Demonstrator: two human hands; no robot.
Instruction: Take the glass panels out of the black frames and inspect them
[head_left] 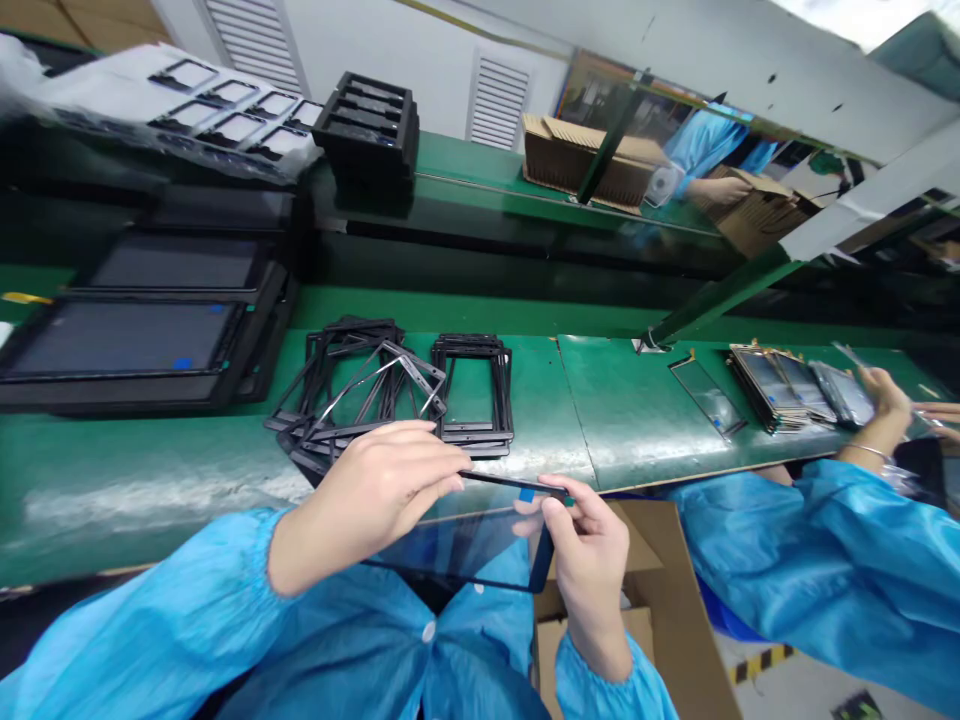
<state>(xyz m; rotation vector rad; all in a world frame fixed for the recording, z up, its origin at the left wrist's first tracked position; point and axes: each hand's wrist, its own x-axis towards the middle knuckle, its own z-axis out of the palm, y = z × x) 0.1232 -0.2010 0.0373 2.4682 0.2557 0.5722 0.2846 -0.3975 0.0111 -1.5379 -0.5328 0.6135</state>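
Between my hands, over my lap at the bench's front edge, is a see-through glass panel (465, 545) with a black border and a blue tab near its far right corner. My right hand (589, 550) pinches its right end between thumb and fingers. At the far edge, my left hand (375, 490) has its fingers and thumb closed on the black rim. Just beyond, a loose, tangled pile of black frames (360, 390) lies on the bench, beside a neater stack of black frames (474, 440).
Black trays with dark panels (127, 335) are stacked at left. Black trays (367, 115) and a white tray of parts (240, 105) stand behind. A co-worker's hand (885, 405) is by stacked panels (787, 390) at right. A single panel (706, 397) lies nearer. Below is an open carton (675, 600).
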